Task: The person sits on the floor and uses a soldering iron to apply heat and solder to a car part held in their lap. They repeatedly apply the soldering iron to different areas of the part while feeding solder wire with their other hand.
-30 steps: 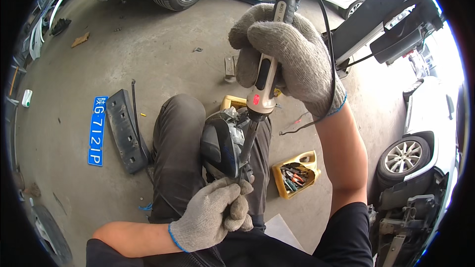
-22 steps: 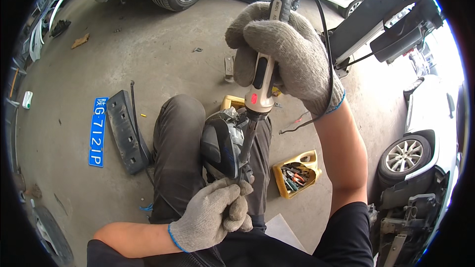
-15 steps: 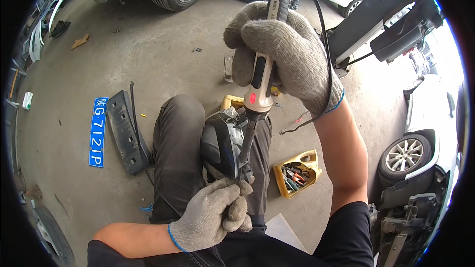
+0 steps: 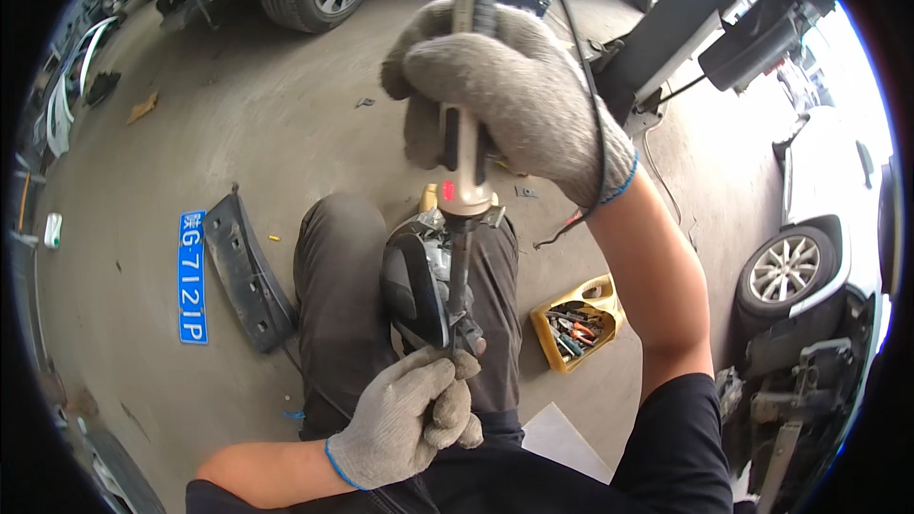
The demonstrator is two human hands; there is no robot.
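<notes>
Evidently gripped: a beige-and-black corded tool (image 4: 466, 192), closed in the gloved right hand (image 4: 519, 95), its shaft (image 4: 460, 271) pointing down toward the other hand.
Left hand: the gloved left hand (image 4: 390, 424), below and nearer the body, is closed, thumb and fingers pinching a small dark piece (image 4: 464, 331) at the shaft's lower end.
Housing: a black-and-grey housing (image 4: 411, 287), seemingly a car mirror, sits between the thighs, just beyond the left hand and below the right.
Cable: the black cable (image 4: 594, 109) arches from the tool's top and hangs over the right wrist.
Step in hand: probably working the tool's end against the housing's near edge, perhaps with heat; whether the tip touches cannot be told.
Next move: it seems to call for a steady right hand guiding the tip, with the left fingers bracing the piece but clear of the shaft.
Right of the left hand: a yellow cut-open container (image 4: 546, 343) of tools on the floor (image 4: 238, 133).
Left of both hands: a dark bracket (image 4: 246, 276), then a blue plate (image 4: 191, 276) farther out.
</notes>
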